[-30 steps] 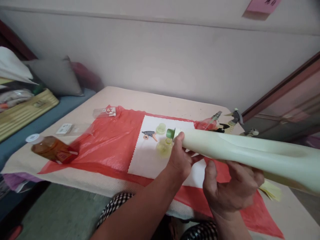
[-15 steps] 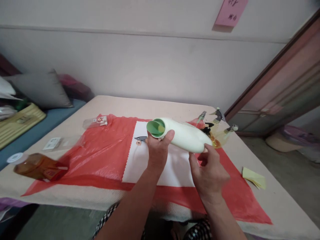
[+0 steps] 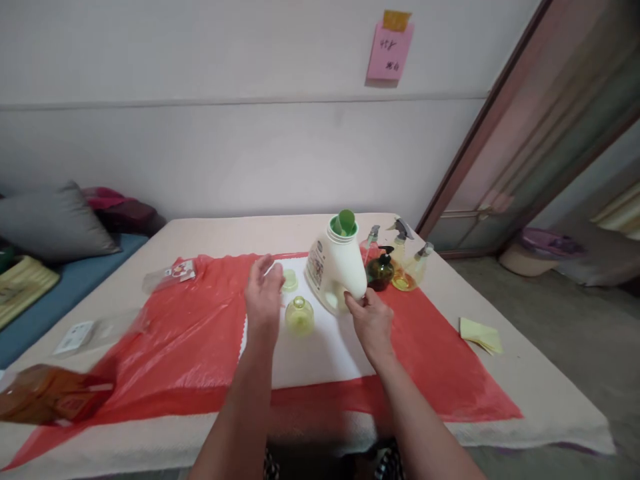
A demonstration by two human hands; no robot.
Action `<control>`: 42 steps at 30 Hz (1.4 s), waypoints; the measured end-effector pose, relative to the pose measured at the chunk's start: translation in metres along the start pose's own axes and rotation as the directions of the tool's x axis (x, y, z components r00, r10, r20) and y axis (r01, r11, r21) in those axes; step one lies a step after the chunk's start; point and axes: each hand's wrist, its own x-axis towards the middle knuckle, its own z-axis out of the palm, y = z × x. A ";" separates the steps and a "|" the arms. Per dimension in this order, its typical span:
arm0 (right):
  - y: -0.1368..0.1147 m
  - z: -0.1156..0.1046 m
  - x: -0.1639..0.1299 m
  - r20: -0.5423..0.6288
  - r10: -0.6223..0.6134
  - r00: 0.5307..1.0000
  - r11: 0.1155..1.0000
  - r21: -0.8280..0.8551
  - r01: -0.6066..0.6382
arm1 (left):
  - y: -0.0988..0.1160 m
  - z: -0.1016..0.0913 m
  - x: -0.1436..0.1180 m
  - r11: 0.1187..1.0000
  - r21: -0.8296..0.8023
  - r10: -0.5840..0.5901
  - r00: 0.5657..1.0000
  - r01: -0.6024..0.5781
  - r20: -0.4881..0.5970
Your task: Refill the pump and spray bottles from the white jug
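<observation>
One pale green detergent jug (image 3: pixel 337 270) stands nearly upright, leaning slightly, on a white cloth (image 3: pixel 320 347) over a red plastic sheet (image 3: pixel 190 327); two small yellow-green caps (image 3: pixel 299 315) lie just beside it; about four pump and spray bottles (image 3: pixel 395 267) cluster behind. The jug's wide mouth shows a green spout, its side a printed label; the right hand (image 3: pixel 373 323) grips its lower edge with curled fingers; the left hand (image 3: pixel 263 293) hovers open, holding nothing.
</observation>
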 end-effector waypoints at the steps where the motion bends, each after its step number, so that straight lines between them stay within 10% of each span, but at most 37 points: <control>1: 0.001 0.004 0.004 -0.005 0.012 1.000 1.000 -0.006 -0.012 | 0.000 -0.007 0.004 0.999 0.029 -0.023 0.999 0.024 -0.049; 20: 0.004 0.017 0.022 0.213 0.001 0.977 0.999 -0.035 0.007 | -0.023 -0.074 0.041 0.745 0.666 -0.139 0.987 0.049 0.082; 28: 0.000 0.022 0.019 0.272 -0.019 0.962 0.999 -0.039 0.031 | -0.056 -0.037 0.007 0.747 0.664 -0.369 0.838 0.011 0.401; 38: -0.011 0.019 0.013 0.250 0.104 0.963 0.978 0.151 -0.145 | -0.065 -0.030 0.008 0.714 0.699 -0.319 0.875 -0.031 0.365; 42: -0.028 0.019 -0.008 0.409 0.077 0.909 0.892 0.379 -0.246 | -0.045 -0.032 0.013 0.766 0.643 -0.277 0.895 -0.014 0.349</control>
